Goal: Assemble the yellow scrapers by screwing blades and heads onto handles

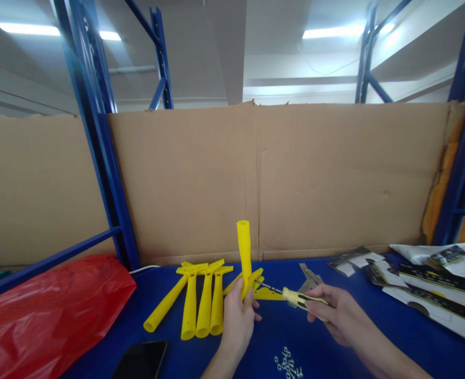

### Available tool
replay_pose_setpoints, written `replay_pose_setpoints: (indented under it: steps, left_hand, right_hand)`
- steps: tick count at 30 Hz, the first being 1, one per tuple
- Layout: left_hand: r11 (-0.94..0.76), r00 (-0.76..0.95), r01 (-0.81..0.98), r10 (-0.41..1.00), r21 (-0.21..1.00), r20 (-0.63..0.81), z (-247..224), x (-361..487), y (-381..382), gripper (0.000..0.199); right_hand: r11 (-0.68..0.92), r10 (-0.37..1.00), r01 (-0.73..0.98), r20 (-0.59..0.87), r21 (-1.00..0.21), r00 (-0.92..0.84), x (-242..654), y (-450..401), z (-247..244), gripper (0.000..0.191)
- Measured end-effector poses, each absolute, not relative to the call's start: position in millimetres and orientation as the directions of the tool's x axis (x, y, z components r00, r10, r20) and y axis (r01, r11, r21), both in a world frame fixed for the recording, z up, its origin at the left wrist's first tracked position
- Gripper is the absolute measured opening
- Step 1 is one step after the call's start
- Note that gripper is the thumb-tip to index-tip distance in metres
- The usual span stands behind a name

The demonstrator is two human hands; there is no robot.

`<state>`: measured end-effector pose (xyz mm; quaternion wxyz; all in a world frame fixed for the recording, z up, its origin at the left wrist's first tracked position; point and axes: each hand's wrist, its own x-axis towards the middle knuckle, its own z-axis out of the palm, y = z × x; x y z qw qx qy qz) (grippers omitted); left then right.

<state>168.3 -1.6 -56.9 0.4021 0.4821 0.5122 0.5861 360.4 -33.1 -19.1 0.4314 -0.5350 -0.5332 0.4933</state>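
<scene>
My left hand (238, 313) is wrapped round the lower end of a yellow plastic handle (244, 245), whose hollow tube points upward. In my right hand (333, 310) is a screwdriver (295, 298) with a cream and black grip. Its shaft points left, and the tip is at or close to the flared end of the handle; whether it touches a screw I cannot tell. Just behind the screwdriver lie grey metal blade-like pieces (308, 276). Several more yellow handles (204, 308) lie side by side left of my left hand. Small screws and rings (287, 363) are scattered in front.
A red plastic bag (58, 310) covers the left side of the blue table (200, 363). A black phone (141, 360) lies at the front edge. Packaged items on cards (433, 300) are piled at right. Behind stands a cardboard panel (193, 179) between blue rack posts (98, 147).
</scene>
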Motion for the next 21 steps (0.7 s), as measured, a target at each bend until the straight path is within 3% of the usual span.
replay_pose_setpoints:
  steps: [4, 7, 10, 14, 18, 21]
  left_hand:
    - [-0.268, -0.197, 0.07, 0.941, 0.961, 0.277, -58.0, 167.3, -1.5, 0.03]
    - [-0.329, -0.202, 0.1, 0.917, 0.939, 0.343, -58.4, 168.3, -0.3, 0.026]
    - [-0.305, -0.278, 0.094, 0.906, 0.948, 0.319, -58.6, 168.7, 1.3, 0.025]
    - [-0.277, -0.444, 0.143, 0.84, 0.95, 0.312, -56.3, 162.4, 3.0, 0.02]
    - [-0.275, -0.508, 0.18, 0.796, 0.944, 0.329, -51.3, 156.8, 2.9, 0.013]
    - [-0.294, -0.483, 0.22, 0.795, 0.93, 0.366, -50.1, 158.9, 1.3, 0.011]
  right_hand:
    - [-0.129, 0.989, 0.032, -0.131, -0.991, -0.064, 360.4, -34.9, -16.8, 0.026]
    - [-0.069, 0.995, 0.037, -0.072, -0.997, -0.071, 360.3, -32.8, -19.5, 0.03]
    - [0.039, 0.996, 0.139, 0.028, -0.99, -0.08, 360.6, -31.8, -20.4, 0.031]
    - [0.172, 0.981, 0.322, 0.133, -0.931, -0.141, 364.8, -33.5, -18.9, 0.016]
    - [0.379, 0.922, 0.516, 0.265, -0.768, -0.282, 368.5, -32.4, -23.3, 0.007]
    - [0.429, 0.9, 0.601, 0.26, -0.674, -0.35, 368.0, -30.4, -30.8, 0.008]
